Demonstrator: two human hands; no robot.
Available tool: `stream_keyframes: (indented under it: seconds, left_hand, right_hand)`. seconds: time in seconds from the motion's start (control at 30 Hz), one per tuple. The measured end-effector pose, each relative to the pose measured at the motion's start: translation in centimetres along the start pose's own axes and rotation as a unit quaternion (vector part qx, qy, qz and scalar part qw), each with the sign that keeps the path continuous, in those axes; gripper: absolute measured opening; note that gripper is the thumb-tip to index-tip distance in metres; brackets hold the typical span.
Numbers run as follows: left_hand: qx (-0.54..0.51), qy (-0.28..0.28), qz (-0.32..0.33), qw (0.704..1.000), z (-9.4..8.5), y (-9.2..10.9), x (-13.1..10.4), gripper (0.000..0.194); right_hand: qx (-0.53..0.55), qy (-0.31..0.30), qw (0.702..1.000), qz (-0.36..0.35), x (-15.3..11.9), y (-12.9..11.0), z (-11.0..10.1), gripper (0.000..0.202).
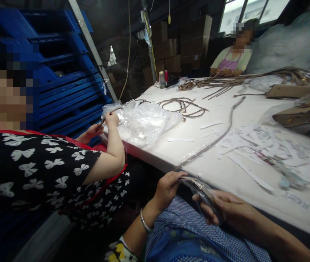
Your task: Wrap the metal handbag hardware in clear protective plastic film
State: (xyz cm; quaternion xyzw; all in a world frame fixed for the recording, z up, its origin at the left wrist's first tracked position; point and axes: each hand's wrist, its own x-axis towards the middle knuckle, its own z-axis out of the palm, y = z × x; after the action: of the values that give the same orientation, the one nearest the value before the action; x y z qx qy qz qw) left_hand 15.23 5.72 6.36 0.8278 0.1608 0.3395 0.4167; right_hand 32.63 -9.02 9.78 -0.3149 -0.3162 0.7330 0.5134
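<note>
Over my lap, just off the table's front edge, a dark glossy strap [201, 189] with a small gold-coloured metal piece bends in an arc between my two hands. My left hand [167, 191], with a bangle at its wrist, grips the strap's left end between thumb and fingers. Farther right, my right hand [223, 207] is closed around the other end, its fingertips showing under the strap. A long thin brown strap [217, 136] lies across the white table [182, 153], running from near my left hand toward the back. Clear film seems to cover part of it.
At left a co-worker's hands [106, 123] hold a dark strip beside clear plastic bags [146, 122]. Coiled straps [183, 105] lie behind. White scraps [264, 145] and a cardboard box [299, 116] are at right. Another person [231, 62] sits across the table. Blue pallets [70, 87] are stacked left.
</note>
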Motion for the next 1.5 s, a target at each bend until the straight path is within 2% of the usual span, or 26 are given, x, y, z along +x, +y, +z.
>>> stream_keyframes:
  seconds: [0.17,0.27,0.33,0.43,0.53,0.67,0.73,0.8,0.87,0.93,1.03,1.1,1.17,1.23,1.27,1.3,1.37,1.43,1.5]
  left_hand:
    - [-0.139,0.06,-0.108,0.983,2.2,1.5,0.7,0.03]
    - [-0.208,0.052,-0.162,0.963,3.2,1.7,0.7,0.035]
    - [-0.245,0.035,-0.185,0.951,3.7,1.7,0.4,0.036]
    - [-0.272,0.009,-0.208,0.94,4.1,2.2,-0.1,0.037]
    - [-0.273,-0.002,-0.228,0.934,3.9,3.2,-0.4,0.036]
    - [-0.262,0.004,-0.256,0.93,2.7,4.4,-0.3,0.037]
    - [-0.264,0.005,-0.278,0.924,2.1,4.6,-0.1,0.039]
    - [-0.273,0.004,-0.299,0.914,1.7,4.6,0.1,0.041]
    - [-0.29,0.005,-0.319,0.902,1.5,4.7,0.2,0.043]
    - [-0.312,0.005,-0.34,0.887,1.5,4.8,0.2,0.045]
    - [-0.341,0.001,-0.359,0.869,1.5,4.8,0.2,0.047]
    - [-0.356,-0.005,-0.347,0.868,1.4,4.6,0.2,0.052]
    - [-0.354,0.004,-0.316,0.88,1.4,4.2,0.2,0.056]
    - [-0.305,0.053,-0.28,0.909,1.4,3.9,0.3,0.052]
    - [-0.263,0.08,-0.262,0.925,1.5,3.7,0.4,0.045]
    - [-0.215,0.098,-0.242,0.941,1.6,3.6,0.6,0.038]
    - [-0.129,0.091,-0.193,0.968,1.9,3.5,0.9,0.027]
    - [-0.078,0.058,-0.155,0.983,2.1,3.5,1.2,0.031]
    - [-0.06,0.037,-0.152,0.986,2.3,3.4,1.6,0.036]
  right_hand:
    - [0.059,0.04,0.993,-0.095,1.3,-1.2,0.9,0.034]
    - [0.03,0.11,0.978,-0.176,2.4,-2.2,1.1,0.037]
    - [-0.011,0.164,0.957,-0.238,3.2,-2.7,0.9,0.04]
    - [-0.119,0.23,0.909,-0.325,4.2,-2.7,0.1,0.039]
    - [-0.309,0.251,0.842,-0.365,4.8,-2.0,-1.1,0.029]
    - [-0.558,0.204,0.721,-0.356,5.1,-0.6,-2.6,0.03]
    - [-0.617,0.157,0.689,-0.347,4.9,-0.1,-2.8,0.036]
    - [-0.647,0.108,0.68,-0.328,4.5,0.1,-2.8,0.038]
    - [-0.655,0.076,0.685,-0.308,4.1,0.2,-2.6,0.035]
    - [-0.651,0.072,0.697,-0.292,3.8,0.4,-2.6,0.031]
    - [-0.618,0.112,0.726,-0.281,3.9,1.1,-3.0,0.021]
    - [-0.56,0.165,0.767,-0.265,4.3,1.6,-3.1,0.019]
    - [-0.445,0.22,0.835,-0.239,4.8,2.1,-2.9,0.025]
    - [-0.281,0.251,0.9,-0.218,5.2,2.4,-2.5,0.034]
    - [-0.199,0.252,0.923,-0.212,5.5,2.5,-2.2,0.037]
    - [-0.129,0.246,0.938,-0.209,5.7,2.6,-2.0,0.039]
    - [-0.034,0.23,0.95,-0.211,6.0,2.8,-1.6,0.042]
    - [0.013,0.207,0.955,-0.212,6.2,3.1,-1.4,0.045]
    - [0.037,0.186,0.958,-0.217,6.2,3.3,-1.3,0.046]
